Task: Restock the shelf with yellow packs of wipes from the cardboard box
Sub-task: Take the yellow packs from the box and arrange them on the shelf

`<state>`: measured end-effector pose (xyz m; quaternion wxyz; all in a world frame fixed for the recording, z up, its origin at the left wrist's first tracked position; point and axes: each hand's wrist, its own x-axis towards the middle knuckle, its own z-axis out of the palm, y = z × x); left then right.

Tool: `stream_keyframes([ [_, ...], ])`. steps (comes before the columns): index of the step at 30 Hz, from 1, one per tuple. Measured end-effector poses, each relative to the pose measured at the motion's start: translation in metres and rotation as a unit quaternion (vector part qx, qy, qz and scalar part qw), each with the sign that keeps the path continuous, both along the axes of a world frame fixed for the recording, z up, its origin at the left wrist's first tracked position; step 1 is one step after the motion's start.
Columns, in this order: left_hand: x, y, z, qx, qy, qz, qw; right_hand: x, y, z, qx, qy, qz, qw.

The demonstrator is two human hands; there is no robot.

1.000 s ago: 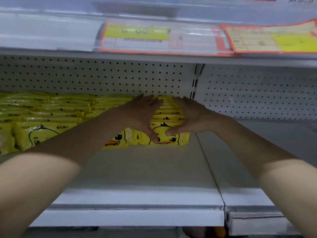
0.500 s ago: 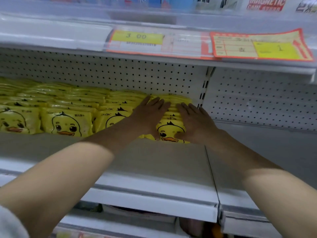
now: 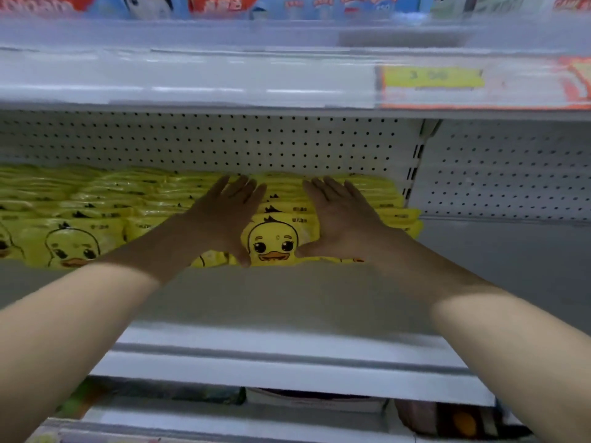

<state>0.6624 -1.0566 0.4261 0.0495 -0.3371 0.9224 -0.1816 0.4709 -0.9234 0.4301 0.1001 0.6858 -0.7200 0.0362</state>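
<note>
Both arms reach deep into the shelf (image 3: 287,305). The left hand (image 3: 224,215) and right hand (image 3: 343,219) lie flat, fingers straight, on the rows of yellow packs of wipes (image 3: 105,199) stacked against the pegboard back panel (image 3: 224,142). They grasp nothing. Between them a duck-faced pack (image 3: 275,241) stands at the front, both thumbs touching its lower corners. A blurred yellow price tag (image 3: 431,78) hangs on the shelf edge above.
</note>
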Motion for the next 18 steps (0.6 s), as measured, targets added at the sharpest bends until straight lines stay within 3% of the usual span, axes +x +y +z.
stream_keyframes([
  [9,0.01,-0.019,-0.005,0.047,-0.01,-0.045,0.998,0.055,-0.036,-0.017,0.03,0.043,-0.021,0.998],
  [18,0.001,-0.031,-0.01,0.004,0.007,-0.068,0.998,0.053,-0.043,-0.023,-0.004,0.05,-0.05,0.997],
])
